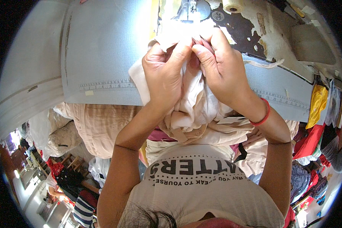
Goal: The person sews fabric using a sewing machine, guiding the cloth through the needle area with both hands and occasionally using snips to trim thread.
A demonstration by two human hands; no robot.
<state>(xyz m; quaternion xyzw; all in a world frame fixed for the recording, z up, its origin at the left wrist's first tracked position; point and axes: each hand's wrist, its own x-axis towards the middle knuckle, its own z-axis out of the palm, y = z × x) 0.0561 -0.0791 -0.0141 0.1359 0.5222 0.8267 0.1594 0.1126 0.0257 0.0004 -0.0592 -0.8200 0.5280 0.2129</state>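
My left hand (165, 74) and my right hand (220, 64) meet over a bunched piece of cream fabric (195, 108), both pinching its upper edge between thumb and fingers. The cloth hangs down in folds into my lap, over more pale fabric. A red band (263, 116) circles my right wrist. Just beyond my fingers stands the sewing machine (190, 9), bright and washed out by light. Both hands rest above the grey sewing table (102, 49).
A printed ruler strip (106, 85) runs along the table's front edge. A thread spool (232, 5) stands at the top. Beige cloth piles (98, 125) lie left of my lap; yellow and red garments (315, 114) hang at right. Other people sit at the lower left.
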